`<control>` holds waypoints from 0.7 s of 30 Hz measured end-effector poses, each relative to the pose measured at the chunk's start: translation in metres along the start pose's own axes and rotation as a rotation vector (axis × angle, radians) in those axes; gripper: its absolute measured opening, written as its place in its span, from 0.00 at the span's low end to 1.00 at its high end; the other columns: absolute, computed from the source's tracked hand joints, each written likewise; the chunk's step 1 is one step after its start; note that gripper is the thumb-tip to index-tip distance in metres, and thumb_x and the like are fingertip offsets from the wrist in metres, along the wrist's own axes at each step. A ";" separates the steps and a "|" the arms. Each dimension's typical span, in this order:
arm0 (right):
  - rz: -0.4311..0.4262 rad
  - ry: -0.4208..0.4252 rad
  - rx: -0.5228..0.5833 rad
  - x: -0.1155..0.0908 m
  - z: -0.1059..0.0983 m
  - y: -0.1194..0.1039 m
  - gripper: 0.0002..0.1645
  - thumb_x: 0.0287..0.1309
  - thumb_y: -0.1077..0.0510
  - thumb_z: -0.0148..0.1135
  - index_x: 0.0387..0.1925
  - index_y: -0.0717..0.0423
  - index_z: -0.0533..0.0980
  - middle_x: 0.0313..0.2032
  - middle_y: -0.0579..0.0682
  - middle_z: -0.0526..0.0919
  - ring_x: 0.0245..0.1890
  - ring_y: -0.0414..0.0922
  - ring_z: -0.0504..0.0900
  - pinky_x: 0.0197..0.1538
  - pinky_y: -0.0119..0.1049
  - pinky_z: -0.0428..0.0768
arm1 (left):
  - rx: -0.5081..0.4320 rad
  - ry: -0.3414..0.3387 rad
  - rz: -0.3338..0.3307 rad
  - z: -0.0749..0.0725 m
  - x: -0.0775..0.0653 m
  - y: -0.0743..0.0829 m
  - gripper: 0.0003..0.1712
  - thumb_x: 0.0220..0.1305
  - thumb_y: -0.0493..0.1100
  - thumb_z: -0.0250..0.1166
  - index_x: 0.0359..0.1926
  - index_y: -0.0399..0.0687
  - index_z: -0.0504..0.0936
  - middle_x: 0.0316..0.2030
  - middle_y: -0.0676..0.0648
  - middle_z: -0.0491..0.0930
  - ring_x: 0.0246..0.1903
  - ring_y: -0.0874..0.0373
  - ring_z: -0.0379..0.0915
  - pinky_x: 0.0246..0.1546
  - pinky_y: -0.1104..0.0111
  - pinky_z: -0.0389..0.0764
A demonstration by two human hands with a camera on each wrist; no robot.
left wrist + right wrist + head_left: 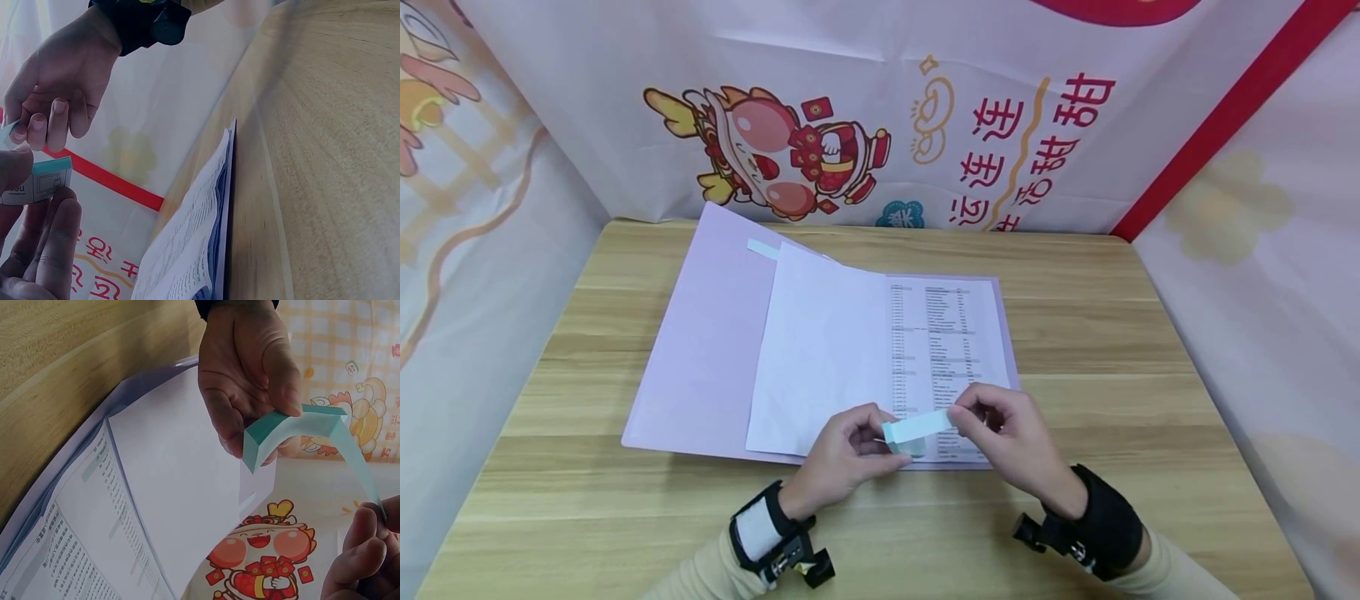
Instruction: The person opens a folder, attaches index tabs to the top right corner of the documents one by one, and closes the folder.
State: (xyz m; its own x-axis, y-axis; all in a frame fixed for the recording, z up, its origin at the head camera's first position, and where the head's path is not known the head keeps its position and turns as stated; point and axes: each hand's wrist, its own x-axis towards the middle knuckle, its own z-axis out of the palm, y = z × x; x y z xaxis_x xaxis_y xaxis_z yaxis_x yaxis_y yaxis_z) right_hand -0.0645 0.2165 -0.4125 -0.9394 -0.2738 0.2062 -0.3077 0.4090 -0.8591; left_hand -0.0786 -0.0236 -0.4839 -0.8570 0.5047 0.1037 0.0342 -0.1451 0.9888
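Note:
My left hand [842, 454] grips a small pad of teal sticky notes [297, 422] between thumb and fingers, just over the lower edge of a printed page [951, 350]. From one end of the pad its top note [921, 426] stretches away as a pale strip. The strip's free end is pinched by thumb and forefinger of my right hand [1011, 433]. In the right wrist view the note slants across the gap between both hands, one end still on the pad. Printing shows on the pad's underside [37, 187] in the left wrist view.
A lilac folder [692, 358] lies spread on the wooden table [1097, 350], its papers turned open to a blank sheet [827, 350] beside the printed page. A pale blue strip [763, 249] sticks out near the folder's top. Printed cloth [850, 50] hangs behind the table and along its sides.

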 end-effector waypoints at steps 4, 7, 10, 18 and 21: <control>0.004 0.001 0.004 0.000 -0.001 0.000 0.12 0.67 0.67 0.63 0.28 0.50 0.81 0.22 0.42 0.72 0.18 0.39 0.65 0.20 0.32 0.64 | -0.007 0.000 -0.006 0.000 0.000 0.000 0.16 0.57 0.29 0.74 0.33 0.34 0.72 0.48 0.39 0.81 0.42 0.56 0.83 0.46 0.64 0.85; 0.003 -0.001 0.011 0.000 -0.001 0.000 0.12 0.67 0.67 0.63 0.28 0.50 0.81 0.22 0.43 0.72 0.18 0.39 0.65 0.20 0.32 0.64 | -0.009 -0.003 -0.008 0.001 0.000 0.000 0.15 0.57 0.30 0.74 0.33 0.35 0.73 0.48 0.39 0.80 0.42 0.56 0.83 0.46 0.63 0.86; -0.002 -0.001 0.015 -0.001 -0.001 -0.001 0.12 0.67 0.67 0.63 0.28 0.50 0.81 0.22 0.43 0.72 0.17 0.38 0.65 0.19 0.32 0.63 | -0.009 -0.003 -0.009 0.000 -0.001 0.000 0.15 0.56 0.29 0.74 0.34 0.35 0.73 0.48 0.38 0.80 0.42 0.56 0.83 0.46 0.63 0.86; -0.003 0.001 0.010 -0.002 -0.002 -0.001 0.12 0.67 0.67 0.62 0.28 0.51 0.81 0.22 0.43 0.72 0.17 0.38 0.64 0.19 0.31 0.63 | -0.011 -0.011 -0.027 0.000 -0.003 -0.003 0.15 0.56 0.29 0.74 0.34 0.34 0.73 0.49 0.37 0.80 0.43 0.56 0.83 0.46 0.64 0.85; -0.016 0.006 0.020 -0.002 -0.002 -0.001 0.12 0.67 0.68 0.62 0.28 0.52 0.80 0.22 0.43 0.73 0.17 0.38 0.65 0.19 0.31 0.63 | -0.007 -0.012 -0.031 0.000 -0.003 -0.003 0.15 0.56 0.30 0.75 0.34 0.34 0.74 0.48 0.38 0.80 0.43 0.56 0.83 0.45 0.65 0.86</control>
State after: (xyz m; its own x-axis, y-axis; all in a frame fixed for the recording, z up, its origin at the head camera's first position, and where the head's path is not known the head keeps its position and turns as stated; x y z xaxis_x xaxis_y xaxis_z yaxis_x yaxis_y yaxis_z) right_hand -0.0631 0.2189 -0.4112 -0.9352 -0.2753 0.2227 -0.3198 0.3869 -0.8649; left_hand -0.0765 -0.0249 -0.4876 -0.8515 0.5190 0.0747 0.0043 -0.1354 0.9908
